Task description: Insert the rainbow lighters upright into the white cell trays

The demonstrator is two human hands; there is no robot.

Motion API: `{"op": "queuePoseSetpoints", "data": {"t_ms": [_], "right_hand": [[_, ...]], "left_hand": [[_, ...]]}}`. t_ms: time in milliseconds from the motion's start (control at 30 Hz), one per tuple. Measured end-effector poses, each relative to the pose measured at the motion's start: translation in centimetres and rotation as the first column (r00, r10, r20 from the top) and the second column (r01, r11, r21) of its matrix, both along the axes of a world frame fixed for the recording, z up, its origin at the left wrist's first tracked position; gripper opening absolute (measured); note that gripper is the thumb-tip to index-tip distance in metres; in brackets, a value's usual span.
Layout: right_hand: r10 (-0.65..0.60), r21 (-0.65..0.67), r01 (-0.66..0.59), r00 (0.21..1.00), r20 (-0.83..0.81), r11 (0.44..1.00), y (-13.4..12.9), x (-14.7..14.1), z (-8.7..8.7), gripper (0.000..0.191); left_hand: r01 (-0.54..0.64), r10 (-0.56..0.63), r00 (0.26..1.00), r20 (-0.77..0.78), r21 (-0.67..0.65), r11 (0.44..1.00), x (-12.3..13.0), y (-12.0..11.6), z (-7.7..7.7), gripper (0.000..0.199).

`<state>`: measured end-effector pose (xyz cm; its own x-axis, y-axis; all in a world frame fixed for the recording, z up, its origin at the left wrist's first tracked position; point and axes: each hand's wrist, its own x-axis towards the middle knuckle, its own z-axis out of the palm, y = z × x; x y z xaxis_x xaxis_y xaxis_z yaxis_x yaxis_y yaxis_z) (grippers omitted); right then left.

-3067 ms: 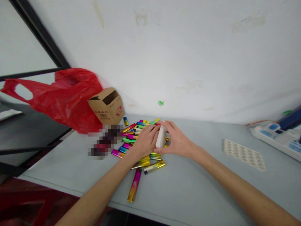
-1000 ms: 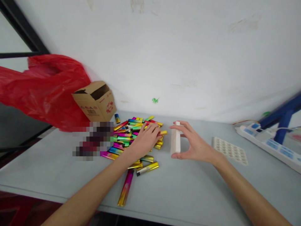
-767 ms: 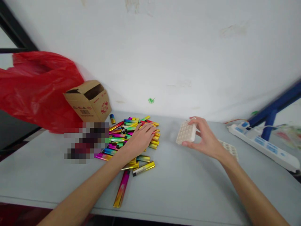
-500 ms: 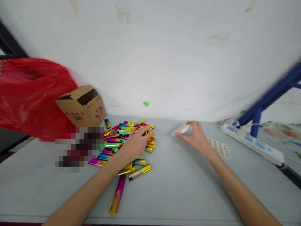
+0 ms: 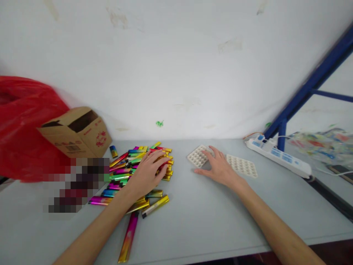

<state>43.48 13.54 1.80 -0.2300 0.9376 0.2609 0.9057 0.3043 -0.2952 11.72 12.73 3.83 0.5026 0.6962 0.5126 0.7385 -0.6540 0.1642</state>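
My left hand (image 5: 150,169) rests over the right part of a pile of shiny, multicoloured lighter-like sticks (image 5: 120,171), its fingers spread; whether it touches any is hard to tell. Two of these, a yellow-and-silver one (image 5: 156,206) and a long magenta-and-gold one (image 5: 128,239), lie at the near side of the pile. My right hand (image 5: 216,165) is open, fingers apart, at the right edge of a white tray with round holes (image 5: 197,156) lying flat on the grey table (image 5: 198,221). A second such tray (image 5: 241,165) lies just right of that hand, partly behind it.
An open cardboard box (image 5: 82,136) leans beside a red plastic bag (image 5: 24,129) at the left. A blurred-out patch covers part of the table there. At the right lie a white power strip (image 5: 280,156), blue metal bars (image 5: 314,79) and colourful plastic bags (image 5: 325,147).
My right hand has let go of the white tray, which was tilted and now lies flat. The left hand remains over the pile. The camera view has shifted to the right.
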Motion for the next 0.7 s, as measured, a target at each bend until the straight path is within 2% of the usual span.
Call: {"op": "queuePoseSetpoints", "data": {"t_ms": [100,233,333,400,467,567,700], "right_hand": [[-0.026,0.063,0.030,0.998,-0.063,0.998,0.6,1.8,0.4,0.063],[-0.144,0.107,0.136,0.987,0.071,0.985,0.2,5.6,-0.3,0.054],[-0.227,0.077,0.218,0.962,0.150,0.973,-1.7,8.3,-1.6,0.055],[-0.221,0.088,0.209,0.960,0.174,0.974,-3.2,9.4,-2.3,0.055],[-0.186,0.110,0.168,0.966,0.179,0.980,-4.4,9.8,-2.5,0.056],[-0.142,0.126,0.119,0.972,0.186,0.985,-5.4,9.4,-2.3,0.058],[-0.105,0.082,0.090,0.974,0.202,0.993,-6.7,7.4,-1.8,0.056]], "left_hand": [[0.013,-0.015,0.998,0.059,0.033,0.999,0.1,-1.1,0.9,0.029],[0.003,-0.005,1.000,0.027,0.046,0.999,-0.6,-5.0,1.7,0.031],[-0.031,0.032,0.997,-0.070,0.011,0.999,-2.4,-8.9,1.3,0.047],[-0.062,0.063,0.985,-0.158,0.008,0.998,-3.8,-11.1,0.7,0.061],[-0.044,0.045,0.965,-0.257,0.008,0.999,-4.9,-12.5,0.1,0.070],[-0.009,0.010,0.938,-0.346,0.004,1.000,-5.5,-12.8,-0.5,0.072],[-0.044,0.038,0.941,-0.337,-0.012,0.999,-4.4,-11.3,-0.6,0.065]]}}
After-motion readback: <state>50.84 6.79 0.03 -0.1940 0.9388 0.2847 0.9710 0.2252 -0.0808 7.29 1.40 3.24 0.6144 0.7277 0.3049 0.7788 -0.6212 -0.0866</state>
